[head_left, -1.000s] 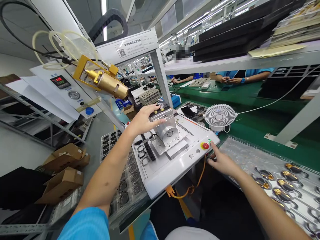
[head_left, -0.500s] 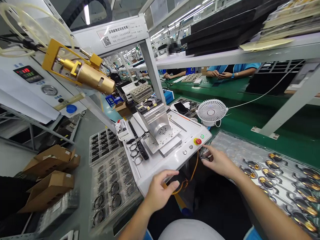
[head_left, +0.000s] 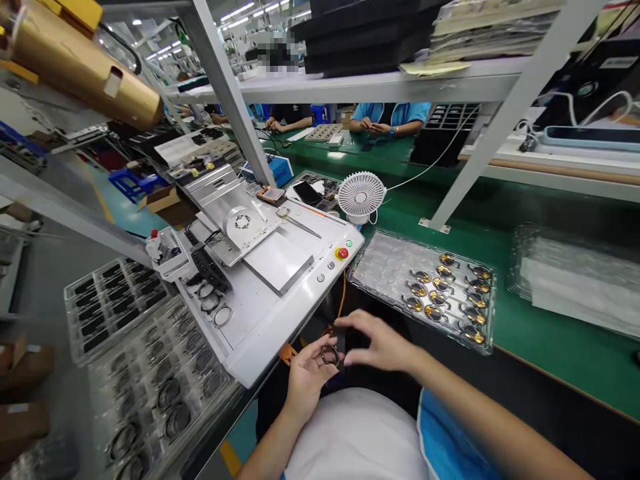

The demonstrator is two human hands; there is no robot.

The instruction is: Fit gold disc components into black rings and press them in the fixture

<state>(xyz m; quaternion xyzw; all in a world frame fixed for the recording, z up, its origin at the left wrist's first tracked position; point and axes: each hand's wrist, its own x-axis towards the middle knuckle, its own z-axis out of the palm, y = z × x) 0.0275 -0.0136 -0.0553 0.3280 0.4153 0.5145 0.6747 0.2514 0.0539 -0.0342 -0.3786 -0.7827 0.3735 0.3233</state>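
Low in front of my body, my left hand (head_left: pixel 311 375) holds a small dark ring (head_left: pixel 330 355) between its fingers and thumb. My right hand (head_left: pixel 381 341) is just to the right of the ring, its fingers curved and apart; I cannot tell whether its thumb touches the ring. Beyond both hands is the white machine bed (head_left: pixel 250 353), with a red stop button (head_left: pixel 342 253) near its right corner. A silver metal fixture (head_left: pixel 243 223) stands toward the back of the bed, and several loose rings (head_left: pixel 223 316) lie at its left.
A clear tray of round black-and-gold parts (head_left: pixel 435 297) lies right, near a white fan (head_left: pixel 361 197). Trays of rings (head_left: pixel 167 393) and dark parts (head_left: pixel 115 300) are left. A gold cylinder (head_left: pixel 85 63) hangs upper left. Co-workers' hands (head_left: pixel 377 127) show across the green bench.
My view has swung right. The fixture has slid back, baring more plate in front. My hands have come together away from the bed, and a ring now shows in my left hand.
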